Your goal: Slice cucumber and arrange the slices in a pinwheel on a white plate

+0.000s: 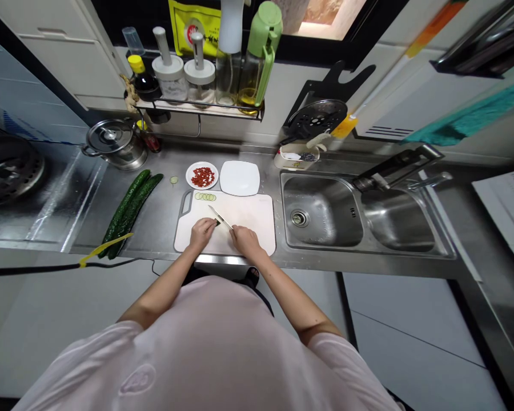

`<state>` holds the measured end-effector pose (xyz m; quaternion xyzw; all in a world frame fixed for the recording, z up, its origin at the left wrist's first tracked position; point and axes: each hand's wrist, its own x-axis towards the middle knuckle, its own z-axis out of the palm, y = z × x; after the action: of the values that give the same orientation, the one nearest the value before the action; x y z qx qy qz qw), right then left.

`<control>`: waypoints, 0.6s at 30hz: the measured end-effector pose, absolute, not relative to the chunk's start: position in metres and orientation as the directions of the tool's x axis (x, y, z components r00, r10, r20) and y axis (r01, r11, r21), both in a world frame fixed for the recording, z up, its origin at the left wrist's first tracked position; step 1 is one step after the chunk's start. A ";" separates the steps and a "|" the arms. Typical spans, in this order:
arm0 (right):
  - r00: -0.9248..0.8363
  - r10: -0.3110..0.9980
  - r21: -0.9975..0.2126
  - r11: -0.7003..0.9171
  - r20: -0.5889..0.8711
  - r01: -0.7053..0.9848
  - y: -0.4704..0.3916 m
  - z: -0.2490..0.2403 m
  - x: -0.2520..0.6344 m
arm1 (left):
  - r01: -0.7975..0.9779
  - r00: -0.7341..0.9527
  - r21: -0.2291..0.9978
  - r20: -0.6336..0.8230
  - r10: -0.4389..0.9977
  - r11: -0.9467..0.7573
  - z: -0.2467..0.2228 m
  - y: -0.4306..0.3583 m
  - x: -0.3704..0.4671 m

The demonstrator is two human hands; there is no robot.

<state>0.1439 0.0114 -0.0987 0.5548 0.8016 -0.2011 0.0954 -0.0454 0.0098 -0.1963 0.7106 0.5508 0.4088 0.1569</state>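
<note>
My right hand (245, 241) is closed around the handle of a knife (220, 216), whose blade points away to the left over the white cutting board (261, 214). My left hand (202, 234) pinches a small dark green piece, apparently cucumber (217, 222), right beside the blade. Whether the blade touches it is too small to tell. Overlapping cucumber slices (205, 196) lie in a row at the board's upper left. Behind the board are a plate of chopped red pieces (203, 176) and a bare white plate (240, 178).
Two whole cucumbers (131, 211) lie left of the board, with a single slice (173, 180) nearby. A lidded steel pot (115, 144) stands at the back left. To the right is a double sink (325, 211). A rack (197, 104) of jars and bottles hangs above the counter.
</note>
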 end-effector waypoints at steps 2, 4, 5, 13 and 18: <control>-0.374 0.845 -0.211 0.314 -0.382 0.926 0.011 -0.099 0.143 | 0.661 0.061 0.665 0.416 0.908 -0.349 -0.197 0.010 -0.046; -0.378 0.838 -0.206 0.320 -0.393 0.925 0.011 -0.099 0.142 | 0.666 0.066 0.657 0.421 0.905 -0.354 -0.198 0.009 -0.046; -0.377 0.835 -0.203 0.321 -0.401 0.925 0.012 -0.098 0.141 | 0.669 0.068 0.652 0.424 0.903 -0.357 -0.199 0.009 -0.045; -0.385 0.828 -0.195 0.333 -0.408 0.923 0.012 -0.097 0.138 | 0.678 0.088 0.634 0.433 0.897 -0.373 -0.200 0.009 -0.045; -0.396 0.830 -0.189 0.348 -0.392 0.918 0.011 -0.100 0.137 | 0.680 0.093 0.629 0.437 0.895 -0.378 -0.198 0.009 -0.044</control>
<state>0.1367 0.0105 -0.1004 0.5377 0.8130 -0.1919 0.1144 -0.0444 0.0088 -0.1979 0.7269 0.5414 0.4006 0.1341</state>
